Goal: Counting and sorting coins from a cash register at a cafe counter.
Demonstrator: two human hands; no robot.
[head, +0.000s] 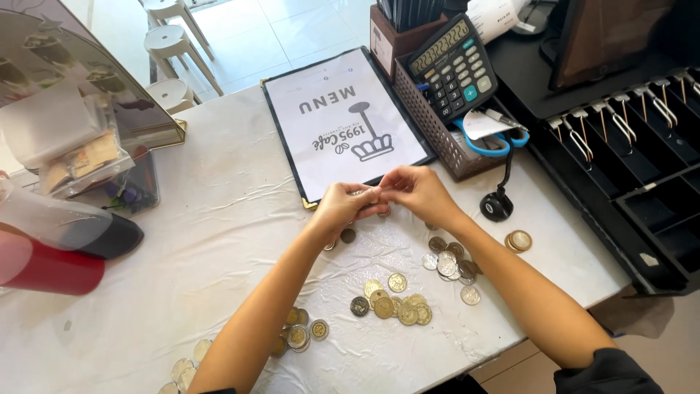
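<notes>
Two hands meet at their fingertips: the left hand and right hand pinch a small stack of coins between them. Loose coins lie just below the hands; a menu folder lies just beyond.

This is the till of a café or small shop. An open cash drawer with spring clips sits at the right of the white counter, beside a menu, a calculator in a basket and loose coins. White stools stand on the tiled floor beyond.
</notes>
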